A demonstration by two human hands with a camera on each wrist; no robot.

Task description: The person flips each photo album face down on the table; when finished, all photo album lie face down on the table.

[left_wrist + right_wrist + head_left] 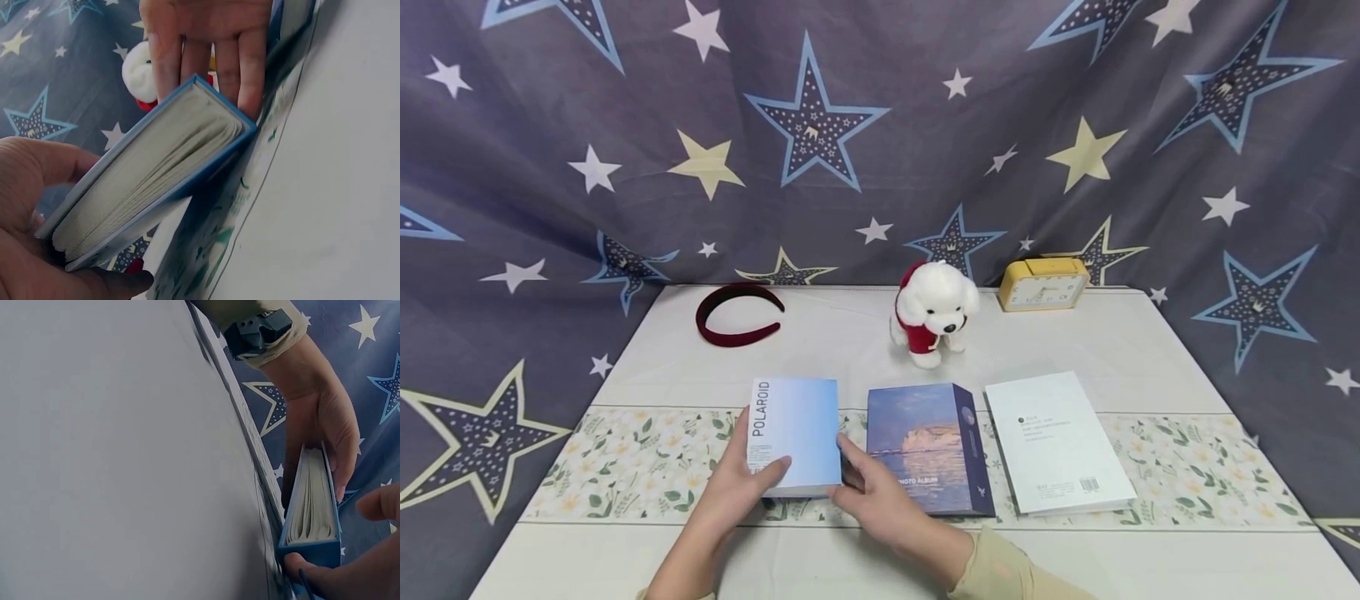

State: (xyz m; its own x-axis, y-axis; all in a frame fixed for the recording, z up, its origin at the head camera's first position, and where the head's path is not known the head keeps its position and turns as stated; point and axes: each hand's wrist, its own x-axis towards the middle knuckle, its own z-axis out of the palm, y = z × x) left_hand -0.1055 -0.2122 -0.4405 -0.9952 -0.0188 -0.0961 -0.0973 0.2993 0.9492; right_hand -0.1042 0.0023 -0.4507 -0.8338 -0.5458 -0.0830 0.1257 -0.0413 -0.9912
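A pale blue and white photo album lettered POLAROID lies in front of the person, on the left. My left hand grips its left side, with the thumb over the front cover. At the album's right edge, near the lower corner, is my right hand; its thumb touches the spine in the right wrist view, while the index finger stands apart from the cover. Page edges of the album show in the left wrist view. Close to the right hand lies a second album with a sea-cliff picture, partly covered by that hand.
A white-covered book with a barcode lies to the right. Behind stand a white plush dog in red and a yellow clock; a dark red headband lies back left. A star-patterned curtain hangs behind the table.
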